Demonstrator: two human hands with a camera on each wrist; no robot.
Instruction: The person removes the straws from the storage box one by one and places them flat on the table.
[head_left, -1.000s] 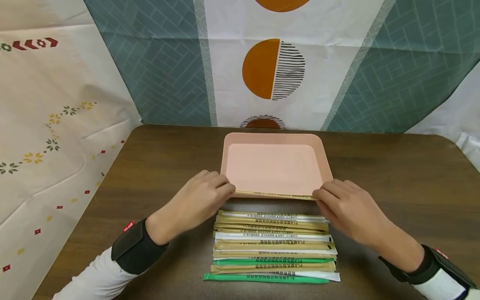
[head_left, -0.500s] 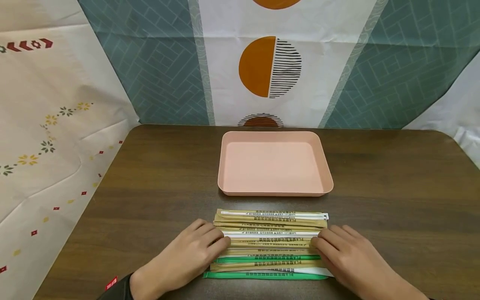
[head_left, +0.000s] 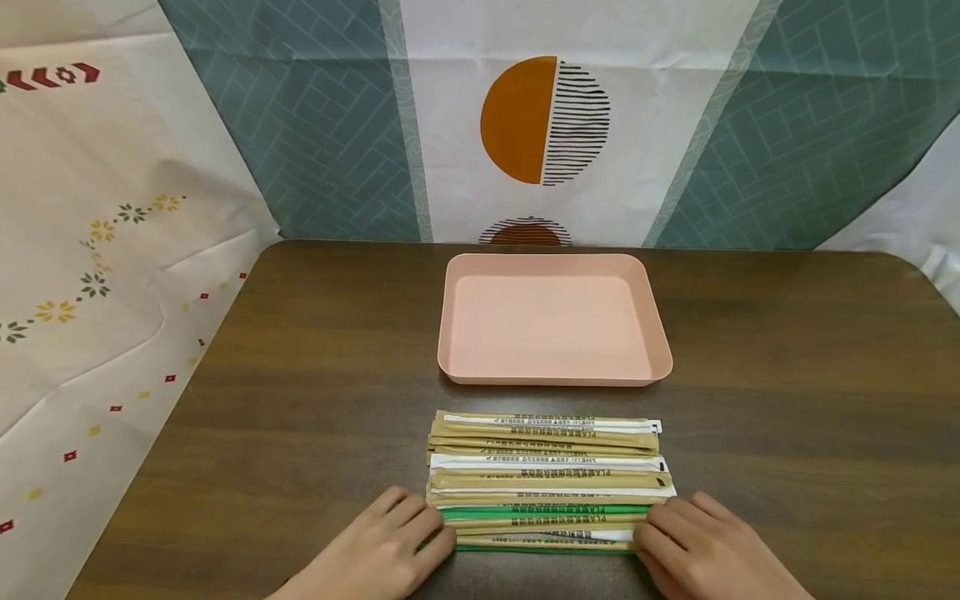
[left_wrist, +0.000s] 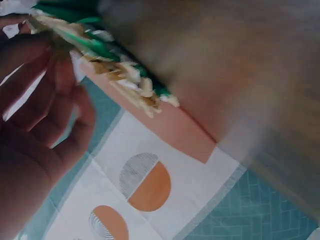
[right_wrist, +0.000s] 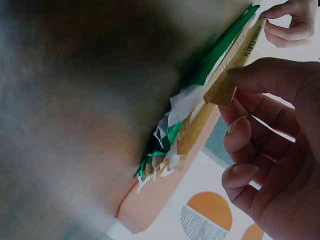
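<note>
Between my two hands a tan paper-wrapped straw (head_left: 543, 546) is held level over the near side of a row of wrapped straws (head_left: 551, 479). My left hand (head_left: 382, 550) pinches its left end. In the right wrist view, the thumb and a finger of my right hand (right_wrist: 280, 120) pinch its right end, which sticks out past the thumb. The row holds several tan, white and green wrappers lying side by side, lengthwise left to right. A green wrapped straw (head_left: 540, 552) shows partly beneath the held one.
A shallow pink tray (head_left: 555, 382) stands behind the row, apart from it. All lies on a dark brown wooden table (head_left: 330, 358). Patterned cloth (head_left: 337, 125) hangs behind the table, and pale cloth (head_left: 135, 308) lies along the left side.
Both hands have moved from the tray's near edge toward the body, bringing the tan straw over the row to its near side. The tray has stayed in place.
</note>
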